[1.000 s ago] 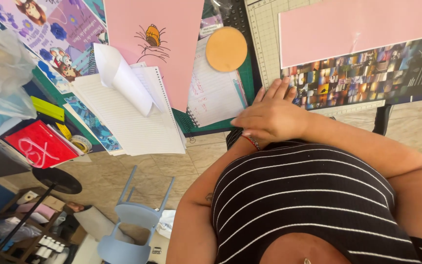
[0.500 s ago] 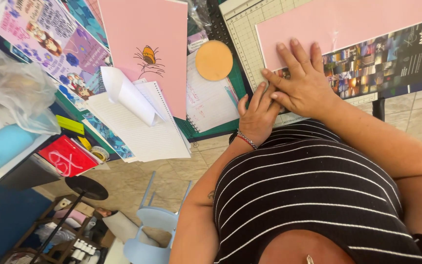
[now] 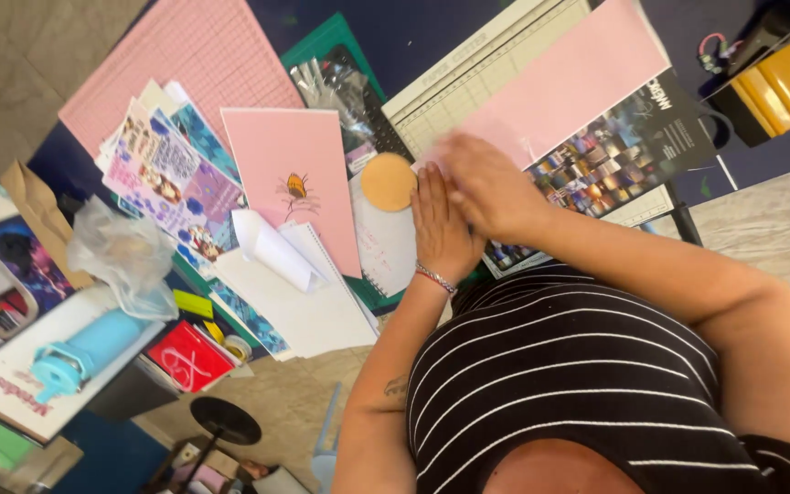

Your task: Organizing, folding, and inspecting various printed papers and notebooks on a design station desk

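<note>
Left hand (image 3: pixel 441 229) flat with fingers together, right hand (image 3: pixel 486 187) spread and blurred over it, pressing smooth pink paper sheet (image 3: pixel 569 87) on gridded paper trimmer (image 3: pixel 468 82), round cork coaster (image 3: pixel 388 181) just beside

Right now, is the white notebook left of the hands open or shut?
Open. The white notebook lies flat on the table with its top pages curled up and over, left of the left hand.

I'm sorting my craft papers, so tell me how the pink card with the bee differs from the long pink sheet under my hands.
The pink card with the bee carries a small insect drawing; the long pink sheet looks plain. The card lies untouched, left of the cork disc; the sheet lies on the gridded paper cutter, with the right hand on its near end and the left hand beside it. The sheet is a longer strip. Both are pale pink.
</note>
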